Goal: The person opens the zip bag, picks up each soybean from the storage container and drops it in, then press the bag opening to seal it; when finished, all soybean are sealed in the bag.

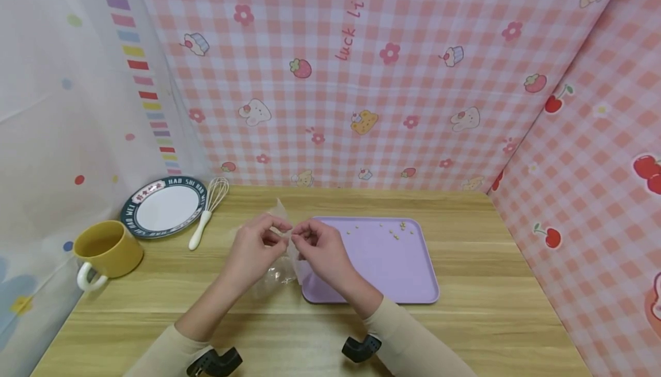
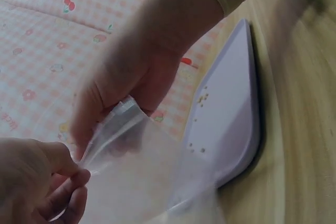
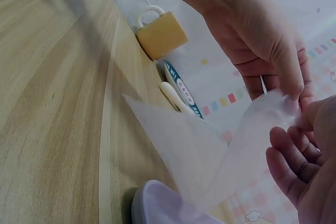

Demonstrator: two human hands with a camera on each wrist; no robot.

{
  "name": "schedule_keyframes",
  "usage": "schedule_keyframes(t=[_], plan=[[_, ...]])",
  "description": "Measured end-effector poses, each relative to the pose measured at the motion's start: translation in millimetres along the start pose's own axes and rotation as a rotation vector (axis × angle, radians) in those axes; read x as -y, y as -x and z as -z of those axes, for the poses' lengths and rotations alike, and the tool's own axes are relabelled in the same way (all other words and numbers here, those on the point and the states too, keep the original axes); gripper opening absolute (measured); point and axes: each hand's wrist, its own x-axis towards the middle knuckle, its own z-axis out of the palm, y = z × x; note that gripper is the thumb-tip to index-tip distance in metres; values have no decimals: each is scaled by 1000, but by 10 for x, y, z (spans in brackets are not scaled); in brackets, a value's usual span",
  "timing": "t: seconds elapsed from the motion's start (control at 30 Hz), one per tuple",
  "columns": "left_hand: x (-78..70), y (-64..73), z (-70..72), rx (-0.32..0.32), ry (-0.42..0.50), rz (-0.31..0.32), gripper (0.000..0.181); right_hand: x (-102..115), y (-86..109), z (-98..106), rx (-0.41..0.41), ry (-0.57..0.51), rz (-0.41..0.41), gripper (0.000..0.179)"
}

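Observation:
A clear plastic bag (image 2: 152, 166) hangs from both hands, over the table beside the left end of the lilac tray (image 1: 382, 273). My left hand (image 1: 260, 245) pinches the bag's top edge between thumb and forefinger. Close against it, my right hand (image 1: 322, 248) pinches the same edge. In the right wrist view the bag (image 3: 184, 150) spreads down from the fingertips toward the tray. Several small yellowish bits (image 1: 396, 237) lie scattered near the tray's far edge. Whether the bag's mouth is parted or pressed together I cannot tell.
At the left stand a yellow mug (image 1: 111, 251) with a white handle and a dark-rimmed white plate (image 1: 165, 208). A whisk (image 1: 206, 216) with a white handle lies to the plate's right. A pink checked cloth (image 1: 320, 90) rises behind the wooden table (image 1: 480, 262).

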Motion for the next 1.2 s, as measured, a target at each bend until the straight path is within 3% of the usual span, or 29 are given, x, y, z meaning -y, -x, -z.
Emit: schedule_keyframes(t=[0.17, 0.37, 0.53, 0.63, 0.8, 1.0, 1.2], plan=[[-17, -4, 85, 1, -142, -45, 33, -17, -6, -1, -25, -24, -13, 8], [-21, -21, 300, -53, -360, -66, 34, -78, -32, 68, -86, -62, -63, 8], [-74, -10, 480, -104, -449, -119, 34, -114, -27, 135, -113, -52, -102, 9], [-121, 12, 515, -130, -482, -148, 30, -115, -10, 167, -110, -50, -100, 10], [-173, 39, 430, -136, -484, -179, 21, -98, 41, 197, -75, -38, -81, 10], [-184, 61, 299, -67, -397, -167, 41, -96, 85, 177, -59, -9, -55, 9], [-175, 60, 203, 6, -293, -172, 57, -68, 84, 123, -98, 96, 54, 19]])
